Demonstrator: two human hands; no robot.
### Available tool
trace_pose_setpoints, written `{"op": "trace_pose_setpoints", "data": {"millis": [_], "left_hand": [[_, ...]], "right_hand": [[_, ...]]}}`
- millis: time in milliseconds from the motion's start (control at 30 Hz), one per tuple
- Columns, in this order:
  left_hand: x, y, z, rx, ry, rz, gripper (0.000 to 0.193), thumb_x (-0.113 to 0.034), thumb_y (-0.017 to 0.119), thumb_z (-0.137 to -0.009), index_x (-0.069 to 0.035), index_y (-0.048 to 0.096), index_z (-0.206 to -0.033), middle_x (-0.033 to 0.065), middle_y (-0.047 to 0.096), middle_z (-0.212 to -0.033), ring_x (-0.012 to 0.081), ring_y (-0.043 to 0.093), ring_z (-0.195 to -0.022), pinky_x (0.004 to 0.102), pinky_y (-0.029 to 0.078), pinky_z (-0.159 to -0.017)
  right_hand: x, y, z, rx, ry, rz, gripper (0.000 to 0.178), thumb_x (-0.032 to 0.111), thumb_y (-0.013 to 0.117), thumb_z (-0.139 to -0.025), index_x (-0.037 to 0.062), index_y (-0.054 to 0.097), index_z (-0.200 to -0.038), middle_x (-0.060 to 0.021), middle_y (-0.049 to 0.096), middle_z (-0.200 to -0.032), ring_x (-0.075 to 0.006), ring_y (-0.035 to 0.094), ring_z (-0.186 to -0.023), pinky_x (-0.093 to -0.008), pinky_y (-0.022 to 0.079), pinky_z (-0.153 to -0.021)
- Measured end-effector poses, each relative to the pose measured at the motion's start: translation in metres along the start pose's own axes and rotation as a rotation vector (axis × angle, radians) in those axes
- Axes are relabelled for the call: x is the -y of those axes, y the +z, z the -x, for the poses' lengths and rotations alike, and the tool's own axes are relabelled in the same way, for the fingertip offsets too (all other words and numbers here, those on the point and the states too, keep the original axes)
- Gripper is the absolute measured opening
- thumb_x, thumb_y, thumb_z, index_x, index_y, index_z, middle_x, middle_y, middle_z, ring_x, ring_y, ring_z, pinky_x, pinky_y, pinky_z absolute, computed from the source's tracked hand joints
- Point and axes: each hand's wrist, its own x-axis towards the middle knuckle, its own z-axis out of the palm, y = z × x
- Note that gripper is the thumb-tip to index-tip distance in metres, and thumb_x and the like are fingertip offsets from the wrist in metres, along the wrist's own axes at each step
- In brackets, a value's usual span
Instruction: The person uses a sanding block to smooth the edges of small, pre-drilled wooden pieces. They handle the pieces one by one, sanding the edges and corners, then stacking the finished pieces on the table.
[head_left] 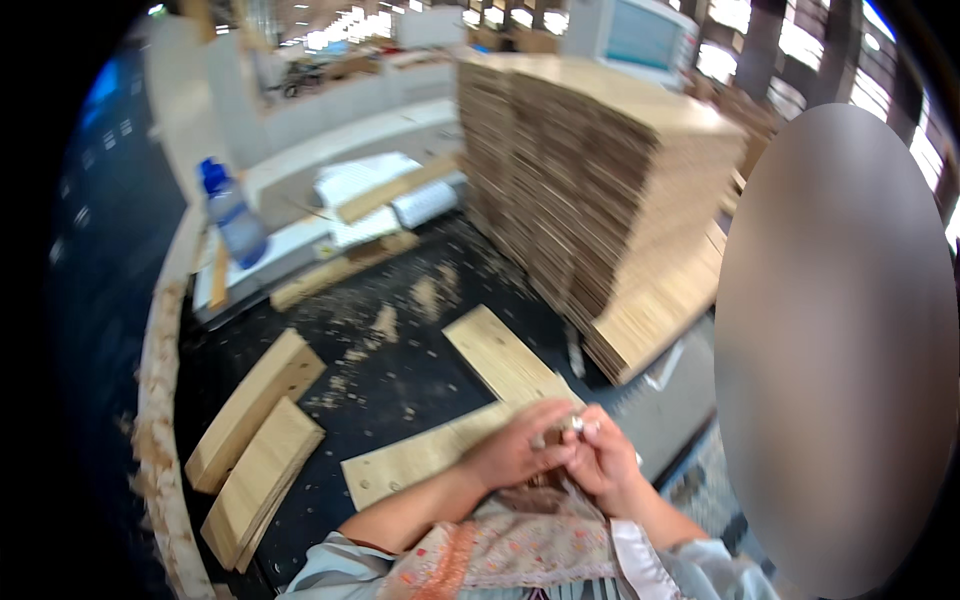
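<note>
Close in front of my body, both hands meet with their fingers curled together. My left hand [522, 440] is closed, thumb and fingertips pinched toward the other hand. Facing it, my right hand [602, 462] is closed as well. Something small and whitish [571, 424] shows between the fingertips; blur hides its kind. Under and beyond my hands lie two flat pale wooden boards, forming an angle: one board [410, 463] runs left, its end marked with holes, and another board [498, 348] points away from me.
Two curved wooden pieces [255, 410] [262, 480] lie at the left on the black tabletop [370, 400], with sawdust [385, 322] beyond. A tall stack of brown panels [570, 180] stands far right. A blue-capped bottle [236, 222] is far left. A blurred person [835, 350] is at right.
</note>
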Motion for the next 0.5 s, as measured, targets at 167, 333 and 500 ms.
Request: {"op": "trace_pose_setpoints", "data": {"millis": [167,333,500], "left_hand": [[-0.001,-0.007,0.006,-0.144,-0.056,0.293,0.049,-0.02,0.05,-0.1,0.005,0.039,-0.141,0.0162,0.05,-0.136,0.0209,0.048,-0.126,0.032,0.036,-0.106],[-0.008,-0.044,0.035,-0.283,-0.176,0.428,0.035,-0.018,0.046,-0.102,0.004,0.052,-0.128,0.0127,0.06,-0.12,0.0158,0.058,-0.107,0.0285,0.046,-0.092],[0.0,-0.111,0.059,-0.601,-0.269,0.372,0.025,-0.018,0.042,-0.103,-0.002,0.054,-0.116,0.0093,0.066,-0.099,0.0138,0.062,-0.088,0.0279,0.05,-0.08]], "right_hand": [[-0.023,0.022,-0.032,-0.022,0.091,0.249,0.016,0.011,0.057,-0.094,-0.0008,0.061,-0.105,-0.0118,0.067,-0.097,-0.0207,0.065,-0.081,-0.0338,0.054,-0.072],[-0.044,0.041,-0.054,0.046,0.309,0.532,0.026,0.016,0.054,-0.098,0.0012,0.059,-0.118,-0.007,0.066,-0.1,-0.0166,0.061,-0.082,-0.0309,0.051,-0.076],[-0.05,0.061,-0.056,0.476,-0.151,1.903,0.044,0.02,0.067,-0.089,0.0041,0.055,-0.128,-0.0108,0.065,-0.103,-0.0275,0.06,-0.089,-0.0396,0.049,-0.081]]}}
